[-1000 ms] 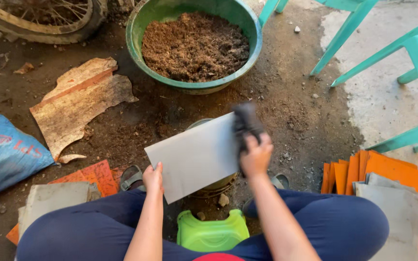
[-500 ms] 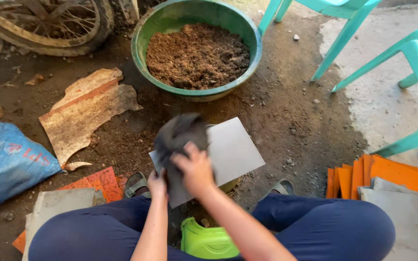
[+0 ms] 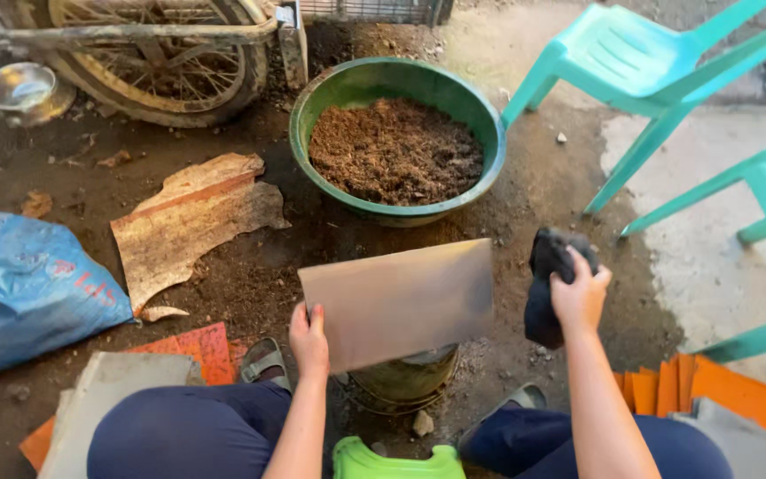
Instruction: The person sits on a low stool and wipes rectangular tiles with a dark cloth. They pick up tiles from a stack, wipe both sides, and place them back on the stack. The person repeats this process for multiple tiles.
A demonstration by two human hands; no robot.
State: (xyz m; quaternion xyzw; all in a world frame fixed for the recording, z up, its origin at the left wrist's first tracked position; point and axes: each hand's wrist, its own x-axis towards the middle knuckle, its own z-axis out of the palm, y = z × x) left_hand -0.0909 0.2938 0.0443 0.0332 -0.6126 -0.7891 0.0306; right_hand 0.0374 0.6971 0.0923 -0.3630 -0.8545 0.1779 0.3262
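Left hand (image 3: 308, 339) pinches the stiff grey sheet (image 3: 398, 302) by its lower corner, looks light but slippery, while right hand (image 3: 580, 297) grips a soft dark rag (image 3: 546, 284).

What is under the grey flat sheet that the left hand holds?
Under the grey sheet, held by the left hand, stands a dark round container. Only its lower side shows; the sheet covers its top and whatever is inside. The right hand holds a dark cloth beside it.
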